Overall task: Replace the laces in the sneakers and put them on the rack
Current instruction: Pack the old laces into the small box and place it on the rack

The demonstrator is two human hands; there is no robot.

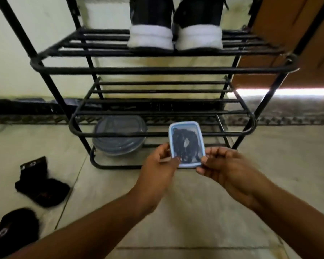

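1. Grasping a small blue-rimmed box [186, 144] of dark laces [185, 142], the left hand [160, 162] and right hand [223, 164] pinch its near corners.
2. Both sneakers [174, 25] stand on the rack [163, 69].

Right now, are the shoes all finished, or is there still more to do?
Nearly finished, it looks like. Both sneakers already stand on the rack, heels toward us; whether they are laced cannot be seen. The left hand and right hand hold a small blue-lidded box with dark laces inside. Probably only putting that box away is left, perhaps beside the round container on the bottom shelf.
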